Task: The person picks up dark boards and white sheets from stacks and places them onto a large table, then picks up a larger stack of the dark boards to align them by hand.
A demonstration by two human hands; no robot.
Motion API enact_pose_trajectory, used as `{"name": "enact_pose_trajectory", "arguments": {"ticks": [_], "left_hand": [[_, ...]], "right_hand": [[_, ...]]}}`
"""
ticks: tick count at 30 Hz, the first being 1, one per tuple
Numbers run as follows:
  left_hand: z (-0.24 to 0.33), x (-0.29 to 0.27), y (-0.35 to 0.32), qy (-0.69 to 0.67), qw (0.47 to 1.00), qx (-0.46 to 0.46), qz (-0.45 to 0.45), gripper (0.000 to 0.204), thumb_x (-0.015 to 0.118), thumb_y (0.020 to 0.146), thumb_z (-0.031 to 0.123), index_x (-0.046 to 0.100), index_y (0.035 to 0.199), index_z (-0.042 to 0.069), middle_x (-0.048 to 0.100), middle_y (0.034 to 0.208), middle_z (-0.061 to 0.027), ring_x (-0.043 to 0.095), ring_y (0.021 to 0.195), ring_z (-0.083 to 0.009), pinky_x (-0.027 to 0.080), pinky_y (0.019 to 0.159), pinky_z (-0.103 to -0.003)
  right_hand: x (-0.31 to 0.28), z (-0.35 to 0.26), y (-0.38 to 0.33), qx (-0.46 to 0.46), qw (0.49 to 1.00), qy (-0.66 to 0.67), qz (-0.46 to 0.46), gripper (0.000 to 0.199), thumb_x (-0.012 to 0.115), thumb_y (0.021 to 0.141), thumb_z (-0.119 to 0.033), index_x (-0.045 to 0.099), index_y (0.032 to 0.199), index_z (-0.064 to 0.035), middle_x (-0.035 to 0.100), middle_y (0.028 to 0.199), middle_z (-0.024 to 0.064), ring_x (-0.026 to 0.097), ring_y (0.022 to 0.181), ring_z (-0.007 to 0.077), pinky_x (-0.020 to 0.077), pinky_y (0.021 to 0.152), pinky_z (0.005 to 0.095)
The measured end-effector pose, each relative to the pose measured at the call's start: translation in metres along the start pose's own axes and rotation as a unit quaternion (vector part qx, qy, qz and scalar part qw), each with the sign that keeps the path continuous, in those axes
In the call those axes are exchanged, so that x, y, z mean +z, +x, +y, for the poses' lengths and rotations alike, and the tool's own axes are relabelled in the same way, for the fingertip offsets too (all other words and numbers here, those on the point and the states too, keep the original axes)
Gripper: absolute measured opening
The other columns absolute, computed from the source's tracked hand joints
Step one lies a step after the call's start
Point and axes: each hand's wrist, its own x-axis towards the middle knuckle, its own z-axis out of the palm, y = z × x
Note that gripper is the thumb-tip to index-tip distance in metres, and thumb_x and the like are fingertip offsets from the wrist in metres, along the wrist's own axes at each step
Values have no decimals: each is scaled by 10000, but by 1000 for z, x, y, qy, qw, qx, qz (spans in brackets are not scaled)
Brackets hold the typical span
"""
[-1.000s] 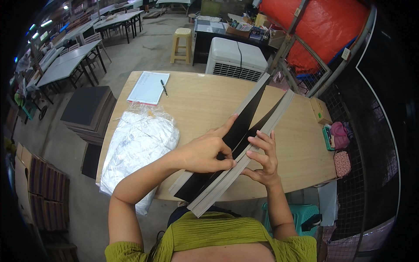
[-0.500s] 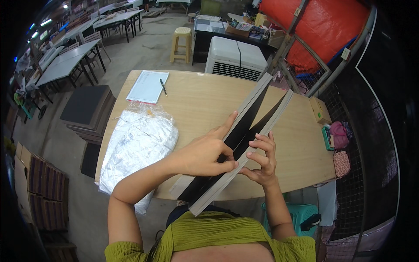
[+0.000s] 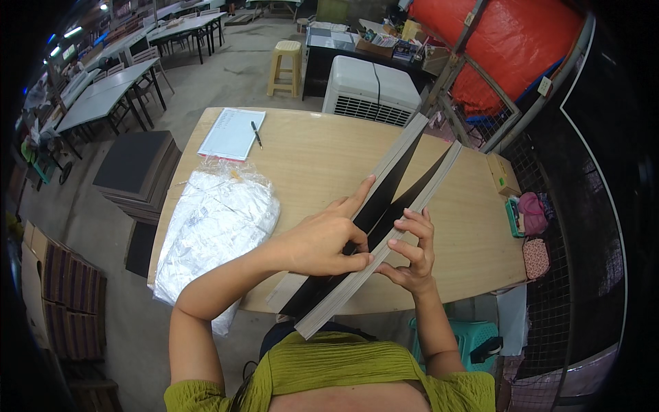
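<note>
Tilted on edge over the near side of the table, a set of thin boards with black faces and grey edges is parted into two bundles, a left bundle (image 3: 394,156) and a right bundle (image 3: 335,303). They form a narrow V that opens at the far end. My left hand (image 3: 316,240) reaches across them, index finger stretched along the left bundle, the other fingers curled into the gap and the thumb on the right bundle's edge. My right hand (image 3: 415,254) grips the right bundle from its outer side, fingertips on the edges. Where the boards rest below is hidden.
Left on the wooden table (image 3: 309,151) lie a clear plastic-wrapped package (image 3: 216,220), a written paper pad (image 3: 232,134) and a pen (image 3: 257,135). A stack of black boards (image 3: 134,161) stands beside it. Small pouches (image 3: 535,257) and a box (image 3: 503,174) line the right edge.
</note>
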Motion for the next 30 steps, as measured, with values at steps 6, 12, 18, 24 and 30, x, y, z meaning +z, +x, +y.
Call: {"name": "enact_pose_trajectory", "arguments": {"ticks": [6, 12, 18, 24, 30], "left_hand": [[-2, 1, 1, -13, 1000, -1, -4, 259, 663, 849, 284, 744, 830, 39, 34, 1555, -372, 331, 1389, -470, 317, 1117, -403], [-3, 1, 0, -7, 1000, 1, -5, 244, 664, 843, 272, 746, 834, 43, 34, 1556, -371, 311, 1405, -459, 311, 1123, -399], [-4, 3, 1, -1, 1000, 14, 7, 210, 652, 823, 233, 735, 829, 40, 42, 1555, -372, 349, 1386, -451, 338, 1104, -401], [11, -5, 2, -22, 998, -61, -15, 155, 612, 798, 154, 704, 838, 35, 69, 1549, -375, 544, 1211, -447, 478, 950, -409], [15, 3, 0, 6, 1000, -19, 19, 192, 535, 805, 80, 708, 864, 22, 18, 1555, -368, 459, 1287, -470, 397, 1049, -415]], "right_hand": [[0, -1, -2, 6, 1000, -1, 5, 679, 874, 577, -465, 580, 1146, -242, 560, 1240, 67, 506, 1231, 356, 274, 1100, 611], [-1, -2, -2, 3, 1000, 7, 8, 697, 877, 574, -460, 572, 1157, -229, 560, 1239, 70, 502, 1235, 359, 277, 1095, 612], [-2, -2, -4, 7, 1000, 6, 7, 669, 879, 586, -461, 590, 1137, -215, 557, 1235, 71, 497, 1241, 360, 274, 1093, 610], [-2, -5, -7, 25, 1000, -3, -2, 619, 878, 598, -464, 628, 1100, -203, 543, 1222, 74, 473, 1259, 362, 275, 1091, 610], [-7, -5, -6, 10, 1000, -16, -16, 661, 890, 608, -431, 567, 1129, -186, 545, 1177, 79, 490, 1213, 363, 297, 1081, 589]]}}
